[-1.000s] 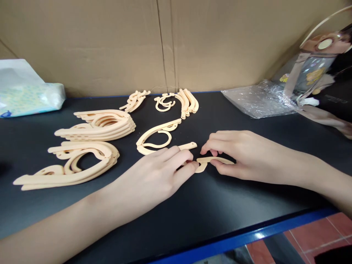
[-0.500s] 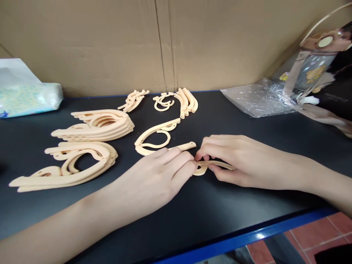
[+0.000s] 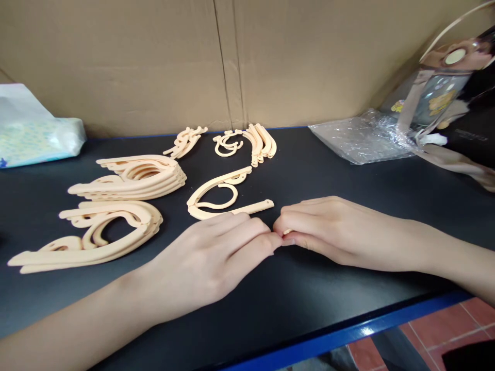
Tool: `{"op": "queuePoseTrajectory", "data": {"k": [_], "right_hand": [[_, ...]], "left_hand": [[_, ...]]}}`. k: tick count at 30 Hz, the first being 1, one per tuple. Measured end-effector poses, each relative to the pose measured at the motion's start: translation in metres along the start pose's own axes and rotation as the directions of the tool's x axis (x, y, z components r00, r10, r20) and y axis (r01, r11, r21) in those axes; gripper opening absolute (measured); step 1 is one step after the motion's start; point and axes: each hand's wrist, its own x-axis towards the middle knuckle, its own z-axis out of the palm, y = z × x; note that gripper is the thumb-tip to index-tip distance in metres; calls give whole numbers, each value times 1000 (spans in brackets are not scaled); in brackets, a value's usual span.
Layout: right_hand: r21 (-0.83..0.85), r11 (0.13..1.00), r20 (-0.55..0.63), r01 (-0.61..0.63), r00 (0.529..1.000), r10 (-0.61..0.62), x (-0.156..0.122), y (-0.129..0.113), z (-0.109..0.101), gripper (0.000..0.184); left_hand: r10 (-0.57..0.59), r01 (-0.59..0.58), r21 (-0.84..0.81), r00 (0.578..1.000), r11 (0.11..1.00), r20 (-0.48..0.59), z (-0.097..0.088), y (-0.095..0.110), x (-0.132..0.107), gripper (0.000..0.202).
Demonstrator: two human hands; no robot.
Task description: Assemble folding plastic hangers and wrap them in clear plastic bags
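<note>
Plastic piece [image 3: 286, 232] pinched between left hand [image 3: 216, 252], right hand [image 3: 325, 226].

A: Peach stacks?
B: Two big, left: near stack [image 3: 93, 237], far stack [image 3: 135, 178]. Three small, far: left heap [image 3: 184, 141], middle heap [image 3: 228, 144], right heap [image 3: 263, 139]. One loose hook [image 3: 220, 198], one pinched piece [image 3: 286, 233].
A: Else?
B: One tissue pack [image 3: 38, 136], one plastic bag [image 3: 359, 136], two hands: left hand [image 3: 209, 257], right hand [image 3: 328, 226]

No legible text or labels, faint print on the black box [image 3: 474, 147] unreadable
</note>
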Motion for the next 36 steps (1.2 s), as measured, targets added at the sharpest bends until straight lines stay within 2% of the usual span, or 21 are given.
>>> {"op": "queuePoseTrajectory", "data": {"k": [3, 7, 11, 15, 22, 26, 30, 36], "right_hand": [[-40, 999, -39, 2, 999, -4, -1, -1, 1, 15], [-52, 996, -157, -68, 986, 59, -2, -2, 1, 8], [-86, 978, -199, -188, 965, 168, -2, 1, 1, 13], [-95, 969, -164, -230, 963, 213, -2, 4, -1, 18], [-108, 965, -66, -238, 970, 232, 1, 3, -1, 36], [-59, 964, -86, -259, 963, 254, 2, 2, 0, 31], [-56, 969, -80, -241, 968, 237, 1, 0, 0, 33], [-76, 968, -60, -237, 971, 233, 3, 0, 2, 30]], "left_hand": [[-8, 11, 32, 998, 999, -70, 0, -2, -1, 14], [-124, 132, 100, 989, 986, -83, 1, -5, 2, 23], [-202, 200, 182, 979, 963, -6, 4, -10, 1, 36], [-176, 162, 157, 981, 974, 80, 6, -12, -1, 30], [-131, 123, 90, 988, 988, 82, 5, -10, -2, 23], [-177, 176, 22, 981, 984, 82, 7, -7, -2, 23], [-215, 218, -15, 970, 976, 110, 8, -5, -2, 23], [-217, 219, -21, 973, 975, 76, 8, -4, -1, 16]]}}
